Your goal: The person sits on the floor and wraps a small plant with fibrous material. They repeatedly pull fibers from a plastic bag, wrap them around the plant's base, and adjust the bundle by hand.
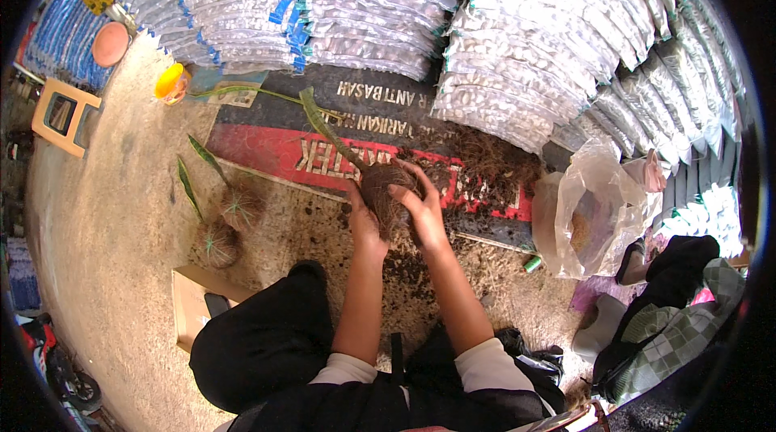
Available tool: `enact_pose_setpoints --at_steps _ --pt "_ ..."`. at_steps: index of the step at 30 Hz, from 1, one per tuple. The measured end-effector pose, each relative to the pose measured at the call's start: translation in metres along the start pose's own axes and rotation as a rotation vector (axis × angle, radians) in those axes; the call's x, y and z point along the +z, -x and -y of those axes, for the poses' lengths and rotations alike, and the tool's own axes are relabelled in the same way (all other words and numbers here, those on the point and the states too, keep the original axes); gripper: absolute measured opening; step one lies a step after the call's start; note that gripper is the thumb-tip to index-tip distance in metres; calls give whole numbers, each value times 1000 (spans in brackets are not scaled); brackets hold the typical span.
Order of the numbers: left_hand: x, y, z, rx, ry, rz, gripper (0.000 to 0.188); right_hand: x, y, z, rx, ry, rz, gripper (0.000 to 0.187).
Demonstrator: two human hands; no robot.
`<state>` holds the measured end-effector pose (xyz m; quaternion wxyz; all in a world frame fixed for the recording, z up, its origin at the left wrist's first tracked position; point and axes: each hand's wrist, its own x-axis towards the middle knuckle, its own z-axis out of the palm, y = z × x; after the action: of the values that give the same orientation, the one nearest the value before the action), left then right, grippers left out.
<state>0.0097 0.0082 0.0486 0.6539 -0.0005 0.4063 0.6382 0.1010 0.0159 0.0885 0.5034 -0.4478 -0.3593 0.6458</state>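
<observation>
Both hands hold a brown coconut-fibre plant ball (pixel 383 193) in front of me, above soil-strewn ground. My left hand (pixel 365 226) presses against its left side. My right hand (pixel 425 210) curls round its right side, thumb across the near face. A long green snake plant leaf (pixel 322 125) rises from the ball, leaning to the far left. Two similar balls sit to the left, a farther one (pixel 241 204) and a nearer one (pixel 217 244); each carries a leaf and has pale string crossing it. Loose brown fibre (pixel 493 159) lies in a heap beyond my right hand.
A printed black-and-red sheet (pixel 267 141) covers the floor ahead, before stacked clear bags (pixel 372 12). Right stands an open plastic bag (pixel 594 214), near a seated person (pixel 671 311). A green spool-like item (pixel 533 263), cardboard box (pixel 187 303), yellow container (pixel 171 84) and stool (pixel 40 113) surround me.
</observation>
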Motion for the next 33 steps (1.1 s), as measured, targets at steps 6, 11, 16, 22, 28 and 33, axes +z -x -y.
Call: enact_pose_setpoints --at_steps 6,11,16,22,28,33 --pt "10 5 -10 -113 137 171 57 0 -2 16 -447 720 29 51" --pt "16 6 5 -163 364 363 52 3 -3 5 -693 1177 -74 59" --pt "-16 -16 13 -52 222 291 43 -11 -2 24 -409 631 161 65" --pt "-22 -20 11 24 200 196 42 -14 0 21 -459 806 362 68" --pt "-1 3 -6 1 177 46 42 -17 -3 17 -454 735 363 53" --pt "-10 -6 3 52 126 94 40 -22 -6 17 -415 736 398 49"
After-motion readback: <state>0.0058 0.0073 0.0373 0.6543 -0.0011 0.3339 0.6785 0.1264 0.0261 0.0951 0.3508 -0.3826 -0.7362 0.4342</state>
